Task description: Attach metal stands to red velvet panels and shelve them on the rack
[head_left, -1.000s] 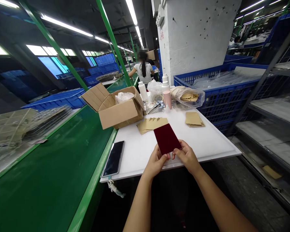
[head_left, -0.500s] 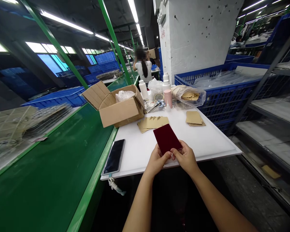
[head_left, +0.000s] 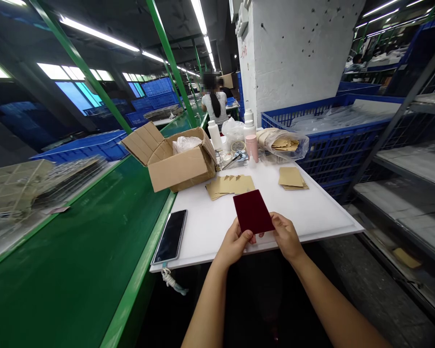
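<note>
Both my forearms reach up from the lower edge of the view and meet over the near edge of the white desk (head_left: pixel 311 212). My left hand (head_left: pixel 235 244) pinches the near left corner of a dark red card (head_left: pixel 253 211), thumb on top and fingers curled beneath. My right hand (head_left: pixel 285 236) grips the card's near right edge, thumb laid on its face and fingers tucked under. The card is held just above the desk's near edge, tilted with its far end raised and turned slightly to the right.

Ahead of the card lies a fanned row of tan envelopes (head_left: pixel 231 185), and well off to the right a small neat stack of envelopes (head_left: pixel 292 178). Between these and my hands the white surface is bare, and so is the strip to my right up to the desk's right edge. To my left a black phone (head_left: pixel 170 236) lies near the desk's left edge, where the green conveyor belt (head_left: pixel 76 261) runs alongside. An open cardboard box (head_left: pixel 177 162) sits at the far left corner, with bottles (head_left: pixel 214 135) and a pink cup (head_left: pixel 253 147) crowding the far end. A blue crate (head_left: pixel 333 140) stands beyond the right side.
</note>
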Tool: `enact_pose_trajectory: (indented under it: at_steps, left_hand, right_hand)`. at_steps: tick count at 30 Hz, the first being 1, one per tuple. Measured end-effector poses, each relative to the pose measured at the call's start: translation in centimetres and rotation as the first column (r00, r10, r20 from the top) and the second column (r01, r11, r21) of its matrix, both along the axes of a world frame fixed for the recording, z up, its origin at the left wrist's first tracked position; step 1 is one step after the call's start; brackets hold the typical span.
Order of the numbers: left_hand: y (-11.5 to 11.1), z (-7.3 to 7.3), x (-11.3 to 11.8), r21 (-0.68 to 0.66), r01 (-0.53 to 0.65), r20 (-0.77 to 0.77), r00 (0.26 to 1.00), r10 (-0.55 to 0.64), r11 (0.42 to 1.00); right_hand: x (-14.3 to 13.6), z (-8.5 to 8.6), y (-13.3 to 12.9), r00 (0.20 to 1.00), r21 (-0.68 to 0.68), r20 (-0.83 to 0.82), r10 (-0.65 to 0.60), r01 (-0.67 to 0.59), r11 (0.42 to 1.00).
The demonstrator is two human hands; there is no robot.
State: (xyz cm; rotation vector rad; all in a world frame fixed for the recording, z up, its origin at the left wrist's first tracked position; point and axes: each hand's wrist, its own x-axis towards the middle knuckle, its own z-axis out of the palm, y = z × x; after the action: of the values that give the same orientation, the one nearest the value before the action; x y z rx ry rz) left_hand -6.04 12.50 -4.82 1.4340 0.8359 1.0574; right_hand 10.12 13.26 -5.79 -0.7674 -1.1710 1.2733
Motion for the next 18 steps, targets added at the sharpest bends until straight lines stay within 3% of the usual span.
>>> enact_pose_trajectory:
  at_steps: [6,18]
  left_hand:
    - [-0.3,0.16,0.14,-0.023,0.064,-0.073,0.995,-0.065,0.998]
    - [-0.37,0.31,0.1,0.008,0.078,-0.103,0.992,-0.077,0.997]
  right_hand:
    - [0.15,-0.1,-0.19,0.983,0.039,0.165,-0.076,0.07,0.997]
    - [0.4,-0.72,0.06,0.993,-0.056,0.089,-0.072,0.077,0.995]
